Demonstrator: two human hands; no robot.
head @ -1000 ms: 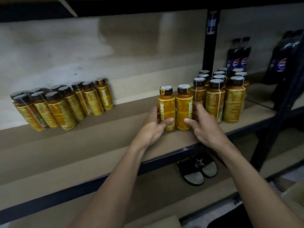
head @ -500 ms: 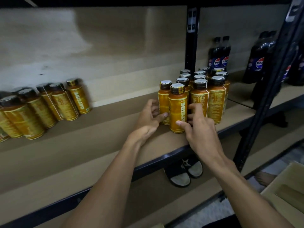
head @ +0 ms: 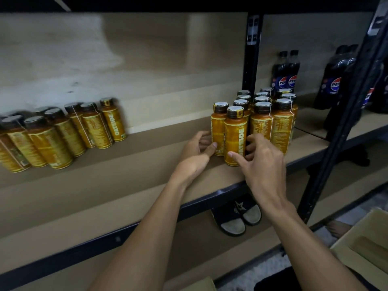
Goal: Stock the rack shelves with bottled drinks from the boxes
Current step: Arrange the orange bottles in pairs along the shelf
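Placement step: I've got the left grip curled round the base of the rear Oatside bottle, thumb on its front. The right grip is curled the same way round the front Oatside bottle, both bottles upright on the shelf, just left of the stocked block. Next, I reckon: nudge the pair right until flush with the block, then let go gently, since tall narrow bottles probably tip easily.
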